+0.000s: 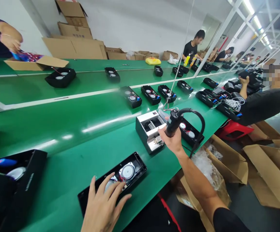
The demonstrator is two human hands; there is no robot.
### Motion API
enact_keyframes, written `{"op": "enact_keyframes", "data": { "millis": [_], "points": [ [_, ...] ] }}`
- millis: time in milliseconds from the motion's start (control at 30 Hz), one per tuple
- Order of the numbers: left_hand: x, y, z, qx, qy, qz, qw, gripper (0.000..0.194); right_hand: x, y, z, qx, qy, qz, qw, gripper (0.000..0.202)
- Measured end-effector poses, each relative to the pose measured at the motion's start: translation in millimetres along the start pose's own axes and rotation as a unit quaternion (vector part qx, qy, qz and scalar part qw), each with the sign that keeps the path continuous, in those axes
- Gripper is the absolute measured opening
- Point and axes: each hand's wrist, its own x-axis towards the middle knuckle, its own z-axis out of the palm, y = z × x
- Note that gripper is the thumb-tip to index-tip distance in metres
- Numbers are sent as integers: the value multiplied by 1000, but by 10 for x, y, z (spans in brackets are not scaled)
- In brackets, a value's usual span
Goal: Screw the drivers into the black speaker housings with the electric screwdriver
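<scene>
My left hand [105,201] lies with fingers spread over a black speaker housing [140,166] on the green bench. A round white speaker cone [127,171] and red wires show inside the housing; a second cone is partly hidden under my fingers. My right hand [172,140] is wrapped round a black electric screwdriver [173,122] with a thick curved cable, hung from a wire hook. Just beneath the screwdriver stands a box-shaped screw feeder [145,129] with a white top. Behind my right hand lies another speaker housing [192,135].
Several open speaker housings [151,95] sit along the green conveyor belt [65,122]. More housings [31,187] stand at the near left. Cardboard boxes [227,161] crowd the floor at right. Co-workers, one person [268,100] close by, sit along the line.
</scene>
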Motion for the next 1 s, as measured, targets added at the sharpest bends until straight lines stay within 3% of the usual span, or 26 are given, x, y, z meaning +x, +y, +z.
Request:
{"op": "enact_keyframes", "data": {
  "millis": [133,233,400,533,733,867,1000],
  "points": [
    [-72,26,122,1,-42,-19,999,18,19,-66,15,28,41,-34,998,44],
    [-116,28,161,-5,-69,-38,997,21,51,9,42,13,38,-37,999,43],
    [-111,30,175,-15,-66,-30,997,21,-49,141,-4,-29,-35,23,999,40],
    [-56,140,151,10,-74,-44,996,21,-359,-35,17,78,-84,75,991,46],
    [58,298,100,-17,-88,-118,989,15,-864,-364,400,266,-79,54,959,50],
    [35,264,103,-31,-101,-102,989,13,-1038,-383,697,268,-124,29,955,46],
    [10,250,114,-21,-110,-92,989,16,-1100,-340,812,220,-158,34,962,43]
  ]
}}
